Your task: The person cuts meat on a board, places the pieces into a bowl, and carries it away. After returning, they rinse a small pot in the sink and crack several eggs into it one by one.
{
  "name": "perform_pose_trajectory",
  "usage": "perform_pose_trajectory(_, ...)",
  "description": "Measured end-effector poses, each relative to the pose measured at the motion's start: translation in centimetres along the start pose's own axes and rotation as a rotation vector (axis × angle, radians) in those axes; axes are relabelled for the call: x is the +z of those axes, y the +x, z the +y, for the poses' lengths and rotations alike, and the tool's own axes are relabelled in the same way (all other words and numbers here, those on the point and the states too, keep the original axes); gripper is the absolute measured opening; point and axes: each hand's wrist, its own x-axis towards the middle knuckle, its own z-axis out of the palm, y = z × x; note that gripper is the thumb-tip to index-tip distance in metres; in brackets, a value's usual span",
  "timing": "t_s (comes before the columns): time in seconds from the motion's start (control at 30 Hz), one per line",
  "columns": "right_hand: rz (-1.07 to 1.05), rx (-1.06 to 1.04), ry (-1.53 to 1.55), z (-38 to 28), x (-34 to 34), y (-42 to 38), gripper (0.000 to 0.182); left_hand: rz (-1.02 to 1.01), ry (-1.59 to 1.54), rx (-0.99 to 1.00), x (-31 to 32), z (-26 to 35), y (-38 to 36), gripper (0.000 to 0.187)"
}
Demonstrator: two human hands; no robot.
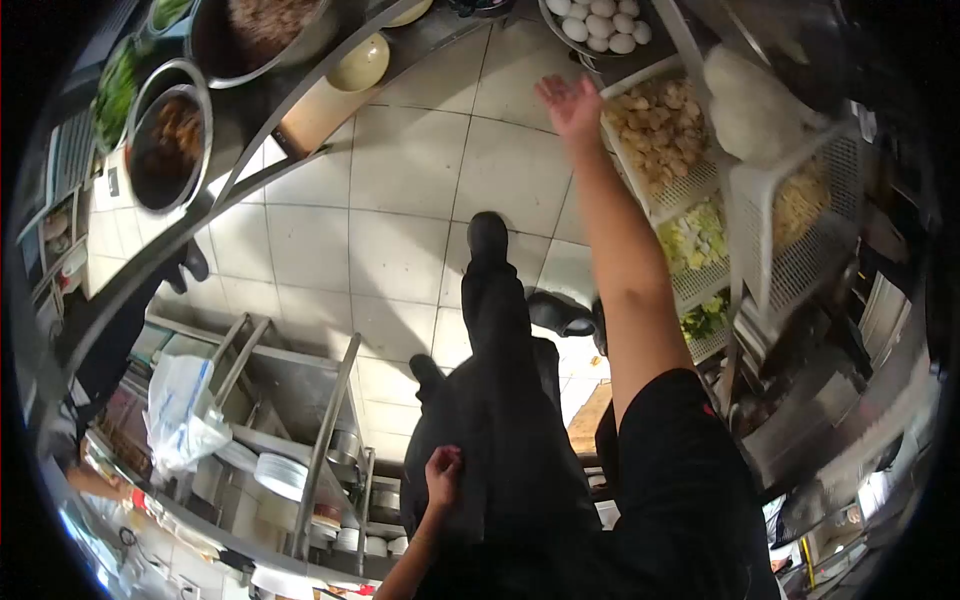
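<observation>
While my right hand [570,106] is hovering with its fingers spread, the eggs [600,22] are lying just beyond it and the basket [680,193] of pale chunks [655,130] is standing just beside it. My left hand [443,474] is hanging in front of my trousers [490,400], fingers curled; whether they are pinching anything, I cannot tell.

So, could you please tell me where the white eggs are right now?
In the head view, the white eggs are at the top edge, right of centre, just beyond the right hand and the pale chunks.
</observation>
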Motion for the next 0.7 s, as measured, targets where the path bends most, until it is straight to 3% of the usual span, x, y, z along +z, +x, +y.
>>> perform_pose_trajectory(0.17, -0.078, -0.171, 0.13, -1.8, -0.9, 7.7, 0.057, 0.097, -0.029, -0.093, -1.4, -0.8, 3.1, 0.016)
perform_pose_trajectory(0.2, -0.021, -0.183, 0.196, -1.8, -0.4, 7.8, 0.049, 0.051, -0.133, -0.137, -1.7, -1.5, 3.6, 0.016)
perform_pose_trajectory(0.33, -0.045, -0.174, 0.195, -1.2, -0.4, 10.3, 0.042, 0.089, -0.025, -0.165, -1.2, 1.4, 4.4, 0.015)
perform_pose_trajectory(0.4, -0.051, -0.126, 0.275, -0.7, -0.5, 9.9, 0.04, 0.121, -0.13, -0.286, -1.0, 2.4, 4.5, 0.016)
perform_pose_trajectory(0.6, -0.247, -0.406, 0.518, 1.1, 2.2, 12.3, 0.039, 0.06, -0.079, -0.221, -2.7, -1.0, 5.7, 0.018)
perform_pose_trajectory(0.7, -0.127, -0.411, 0.5, 1.0, 3.1, 11.8, 0.04, 0.073, -0.135, -0.245, -2.0, -0.2, 5.5, 0.019)
